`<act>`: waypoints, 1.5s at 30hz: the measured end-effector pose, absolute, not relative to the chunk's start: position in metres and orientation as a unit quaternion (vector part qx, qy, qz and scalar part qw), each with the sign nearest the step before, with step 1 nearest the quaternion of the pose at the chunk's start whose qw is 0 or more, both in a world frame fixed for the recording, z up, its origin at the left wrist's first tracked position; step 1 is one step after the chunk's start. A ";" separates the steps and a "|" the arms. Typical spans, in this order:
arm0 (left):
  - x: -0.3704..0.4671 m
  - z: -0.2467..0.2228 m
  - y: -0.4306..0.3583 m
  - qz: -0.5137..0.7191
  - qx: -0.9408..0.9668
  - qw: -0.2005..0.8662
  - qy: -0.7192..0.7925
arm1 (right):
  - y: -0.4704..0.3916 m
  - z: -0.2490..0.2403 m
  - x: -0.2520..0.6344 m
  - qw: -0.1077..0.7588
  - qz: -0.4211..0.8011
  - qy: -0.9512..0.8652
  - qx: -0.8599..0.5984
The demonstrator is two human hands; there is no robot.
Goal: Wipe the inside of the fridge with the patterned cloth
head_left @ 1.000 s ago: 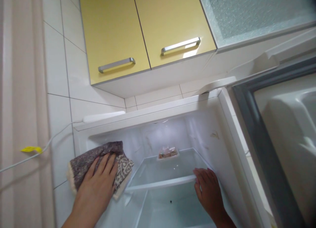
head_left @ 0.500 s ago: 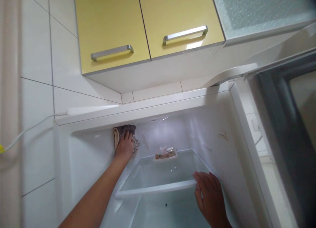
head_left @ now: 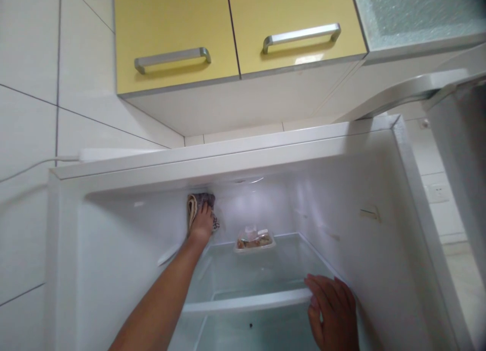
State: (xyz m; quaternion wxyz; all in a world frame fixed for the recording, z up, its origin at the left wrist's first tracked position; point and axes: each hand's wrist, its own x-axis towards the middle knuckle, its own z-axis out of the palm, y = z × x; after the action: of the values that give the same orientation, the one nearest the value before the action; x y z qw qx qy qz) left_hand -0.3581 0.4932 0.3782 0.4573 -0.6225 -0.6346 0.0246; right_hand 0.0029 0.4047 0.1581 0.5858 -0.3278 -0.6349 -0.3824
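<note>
Deep inside the open fridge, my left hand point(head_left: 203, 223) presses a folded, brown-patterned cloth point(head_left: 195, 205) against the inner surface near the back left corner. Its fingers lie over the cloth, and the palm side is hidden. Toward the front right, my right hand point(head_left: 332, 308) holds the white front edge of a glass shelf point(head_left: 246, 304), fingers above and thumb below. A clear plastic tray of food point(head_left: 254, 241) sits at the back of that shelf, apart from both hands.
White fridge walls point(head_left: 383, 255) enclose both arms, and the fridge door point(head_left: 461, 153) stands open at right. Yellow cabinets point(head_left: 174, 27) hang above the fridge top. A lower glass surface bears a small dark spot point(head_left: 251, 325).
The view has shifted closer to the fridge. My left hand still presses the cloth near the back corner, with only a slight shift. My right hand stays on the shelf edge.
</note>
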 end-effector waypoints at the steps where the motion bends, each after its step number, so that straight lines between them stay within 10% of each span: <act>1: -0.358 0.377 0.490 0.027 -0.625 0.455 -0.633 | 0.404 0.158 0.002 0.588 -0.378 -0.634 -0.332; 31: -0.322 0.350 0.207 -0.038 -0.615 0.419 -0.667 | 0.384 0.165 -0.003 0.590 -0.311 -0.652 -0.361; 45: -0.328 0.421 0.339 -0.038 -0.620 0.470 -0.627 | 0.398 0.160 -0.002 0.586 -0.373 -0.630 -0.348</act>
State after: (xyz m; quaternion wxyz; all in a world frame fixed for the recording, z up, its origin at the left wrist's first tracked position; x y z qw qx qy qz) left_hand -0.3282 0.3386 0.4209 0.4697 -0.6200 -0.6273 -0.0383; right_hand -0.0024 0.3979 0.1597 0.5859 -0.3478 -0.6300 -0.3727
